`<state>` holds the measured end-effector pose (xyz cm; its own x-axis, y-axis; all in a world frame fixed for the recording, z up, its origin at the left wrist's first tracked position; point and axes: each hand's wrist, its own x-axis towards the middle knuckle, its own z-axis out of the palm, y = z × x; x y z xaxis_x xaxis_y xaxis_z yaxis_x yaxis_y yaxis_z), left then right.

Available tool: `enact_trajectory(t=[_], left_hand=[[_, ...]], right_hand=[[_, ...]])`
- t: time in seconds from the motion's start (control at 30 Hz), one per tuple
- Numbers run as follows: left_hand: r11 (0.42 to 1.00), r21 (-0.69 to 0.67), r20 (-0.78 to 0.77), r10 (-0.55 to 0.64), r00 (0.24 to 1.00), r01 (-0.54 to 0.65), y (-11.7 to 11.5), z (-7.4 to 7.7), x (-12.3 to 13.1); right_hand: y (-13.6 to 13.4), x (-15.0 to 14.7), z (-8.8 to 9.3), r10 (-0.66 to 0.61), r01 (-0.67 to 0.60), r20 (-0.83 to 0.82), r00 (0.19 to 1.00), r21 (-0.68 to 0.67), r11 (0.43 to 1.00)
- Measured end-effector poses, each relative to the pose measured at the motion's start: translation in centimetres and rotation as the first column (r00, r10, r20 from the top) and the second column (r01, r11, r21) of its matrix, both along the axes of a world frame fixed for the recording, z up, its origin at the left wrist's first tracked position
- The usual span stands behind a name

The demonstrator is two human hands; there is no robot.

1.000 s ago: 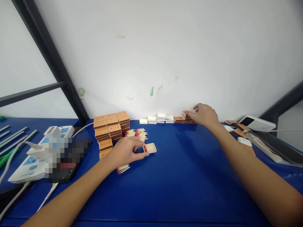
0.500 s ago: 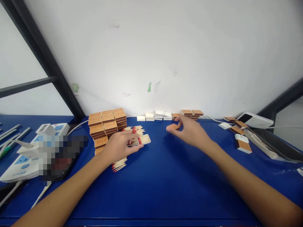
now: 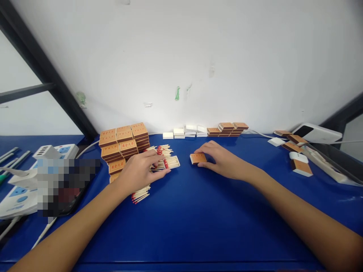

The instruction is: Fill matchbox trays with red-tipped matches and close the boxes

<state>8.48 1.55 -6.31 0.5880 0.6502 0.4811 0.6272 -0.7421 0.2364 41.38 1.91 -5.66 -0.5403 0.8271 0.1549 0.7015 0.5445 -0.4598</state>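
Between the thumb and fingers of my right hand [image 3: 224, 159] is an orange matchbox [image 3: 197, 158], low over or on the blue table. My left hand [image 3: 143, 170] has its thumb and fingers around a white tray [image 3: 177, 163] filled with red-tipped matches. Loose matches [image 3: 164, 149] lie behind that hand, and another bunch [image 3: 140, 195] lies in front of it. To its left stand stacked orange matchboxes [image 3: 124, 143] in several columns.
White tray pieces [image 3: 190, 130] and orange matchboxes [image 3: 227, 129] line the wall. A power strip [image 3: 66, 150] and a dark, partly pixelated device [image 3: 82, 181] lie left. At right are more matchboxes [image 3: 301, 167] and a white device [image 3: 321, 133].
My right hand has brought the orange matchbox left and lower, nearer the filled tray. My left hand stays at the tray. The camera view has shifted slightly.
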Motion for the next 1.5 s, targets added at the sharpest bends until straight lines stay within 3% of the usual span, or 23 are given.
enact_trajectory(t=[0.33, 0.67, 0.83, 1.13, 1.3, 1.5], left_hand=[[0.999, -0.013, 0.088, 0.043, 0.995, -0.042, -0.1, 0.0, 0.5], [0.995, -0.095, 0.111, 0.023, 0.994, -0.012, -0.2, 0.0, 0.5], [0.999, -0.053, 0.117, 0.002, 0.993, 0.004, -0.1, -0.1, 0.4], [0.993, -0.099, 0.145, -0.051, 0.988, 0.066, -0.1, 0.0, 0.4], [0.976, -0.207, 0.204, -0.025, 0.979, 0.068, 0.0, 0.3, 0.3], [0.916, -0.397, 0.247, 0.037, 0.968, 0.066, 0.2, 0.5, 0.2]], right_hand=[[-2.2, -3.5, -0.1, 0.032, -0.02, -0.081, 0.996, 0.146, 0.989], [-2.4, -3.3, 0.1, 0.01, 0.006, -0.142, 0.99, 0.109, 0.994], [-2.5, -3.3, 0.2, 0.022, -0.011, -0.16, 0.987, 0.07, 0.998], [-2.4, -3.4, -0.3, 0.028, -0.008, -0.198, 0.98, 0.101, 0.995], [-2.1, -3.6, -0.8, 0.036, -0.017, -0.297, 0.954, 0.065, 0.998], [-1.8, -3.9, -1.1, 0.025, -0.039, -0.417, 0.909, -0.025, 0.999]])
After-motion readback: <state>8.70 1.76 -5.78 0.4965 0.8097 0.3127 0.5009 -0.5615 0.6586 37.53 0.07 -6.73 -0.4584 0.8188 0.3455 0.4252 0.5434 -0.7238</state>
